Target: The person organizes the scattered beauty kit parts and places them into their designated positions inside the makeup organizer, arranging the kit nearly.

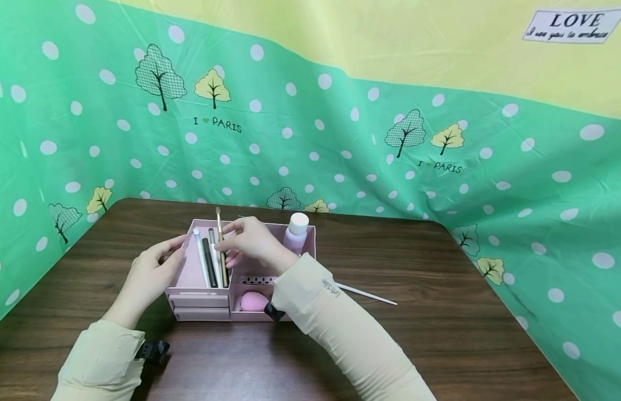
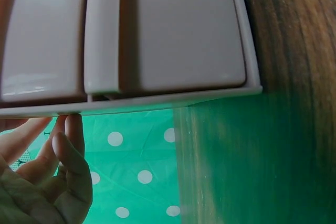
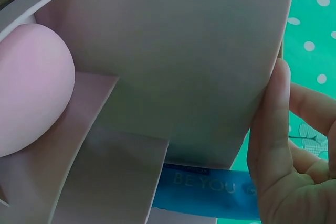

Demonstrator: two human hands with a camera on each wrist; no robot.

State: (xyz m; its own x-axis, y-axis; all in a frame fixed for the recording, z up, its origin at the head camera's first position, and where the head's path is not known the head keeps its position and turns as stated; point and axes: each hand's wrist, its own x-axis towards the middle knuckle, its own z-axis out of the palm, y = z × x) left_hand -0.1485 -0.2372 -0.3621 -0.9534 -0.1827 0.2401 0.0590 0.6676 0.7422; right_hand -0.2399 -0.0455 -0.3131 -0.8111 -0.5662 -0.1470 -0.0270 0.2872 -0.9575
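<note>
A pink desktop organizer (image 1: 200, 316) stands on the table, its front drawers showing in the left wrist view. My left hand (image 1: 152, 273) rests its fingertips against the organizer's outer left wall. In the upper left compartment several slim brushes and pencils lean, among them a black pencil (image 1: 208, 262) and a white-handled brush (image 1: 200, 253). My right hand (image 1: 255, 239) pinches a gold-handled makeup brush (image 1: 222, 273) at the compartment's right side. The divider wall (image 3: 184, 51) hides that brush in the right wrist view.
A white-capped bottle (image 1: 296, 234) stands in the right back compartment. A pink makeup sponge (image 1: 254, 302) sits in the front right one. Behind the divider shows a blue item (image 3: 205, 190) lettered BE YOU. A thin white stick (image 1: 367, 294) lies right of the organizer. A green dotted curtain (image 1: 310, 133) hangs behind.
</note>
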